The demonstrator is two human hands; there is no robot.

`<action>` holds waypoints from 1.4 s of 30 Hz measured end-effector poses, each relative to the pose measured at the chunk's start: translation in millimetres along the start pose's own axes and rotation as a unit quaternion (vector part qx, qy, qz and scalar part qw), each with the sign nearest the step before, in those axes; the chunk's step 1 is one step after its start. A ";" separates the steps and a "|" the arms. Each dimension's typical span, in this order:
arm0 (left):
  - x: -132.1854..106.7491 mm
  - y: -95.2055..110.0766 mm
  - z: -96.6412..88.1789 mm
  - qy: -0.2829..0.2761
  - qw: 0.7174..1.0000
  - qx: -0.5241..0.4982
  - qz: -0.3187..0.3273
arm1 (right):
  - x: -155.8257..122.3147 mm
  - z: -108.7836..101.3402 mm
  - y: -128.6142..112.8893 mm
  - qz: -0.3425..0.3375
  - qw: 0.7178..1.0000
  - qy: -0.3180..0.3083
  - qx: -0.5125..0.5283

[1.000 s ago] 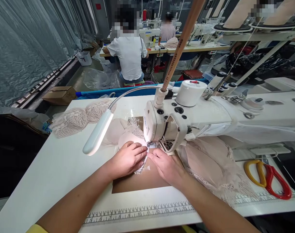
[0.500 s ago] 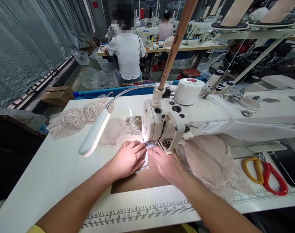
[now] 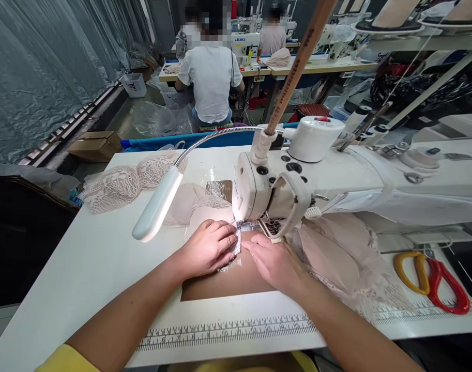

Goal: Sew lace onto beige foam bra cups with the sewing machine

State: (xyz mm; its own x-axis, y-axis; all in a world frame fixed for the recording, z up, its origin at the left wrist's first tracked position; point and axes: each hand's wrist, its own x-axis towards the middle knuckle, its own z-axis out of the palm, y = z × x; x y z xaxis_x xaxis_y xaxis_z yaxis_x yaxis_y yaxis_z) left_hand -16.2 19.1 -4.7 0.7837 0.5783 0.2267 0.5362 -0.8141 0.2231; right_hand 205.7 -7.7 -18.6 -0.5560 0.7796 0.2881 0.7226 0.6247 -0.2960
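A pale pink lace bra (image 3: 208, 214) lies under the head of a white sewing machine (image 3: 247, 188). My left hand (image 3: 210, 248) rests on its edge just left of the needle area, fingers stretched out and lying flat on the cloth. Close to the presser foot (image 3: 253, 226), which is partly hidden, my right hand (image 3: 272, 261) has its thumb and index finger pressed together beside the cloth edge. Whatever those fingertips hold is too small to make out. Beneath both hands is a brown panel (image 3: 224, 287) set into the white table.
More beige lace bras (image 3: 115, 188) lie at the far left; another pile (image 3: 332, 248) sits right of the machine. Scissors (image 3: 433, 281) with yellow and red handles lie at the right. A lamp (image 3: 158, 206) arches over the left side. A co-worker (image 3: 210, 82) sits ahead.
The camera view has shifted slightly, so the scene appears a little further right. My right fingertips have drawn back slightly from the presser foot; my left hand stays on the cloth.
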 end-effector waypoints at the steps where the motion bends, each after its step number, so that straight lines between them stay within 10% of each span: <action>1: -0.7 -0.8 -0.2 -0.001 1.000 -0.008 0.004 | 0.0 0.0 0.0 -0.005 1.000 0.003 0.006; 42: -5.6 -2.1 -2.5 -0.013 0.998 -0.053 0.038 | -0.5 -1.7 -3.7 -0.073 0.996 -0.035 -0.021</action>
State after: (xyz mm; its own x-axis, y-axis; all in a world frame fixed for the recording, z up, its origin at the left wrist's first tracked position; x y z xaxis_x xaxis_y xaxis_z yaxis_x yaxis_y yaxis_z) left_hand -22.5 17.7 -4.1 0.8293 0.5130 0.2216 0.4407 -0.8442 0.3051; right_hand 204.0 -10.5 -16.1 -0.6832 0.6819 0.2612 0.6471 0.7311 -0.2162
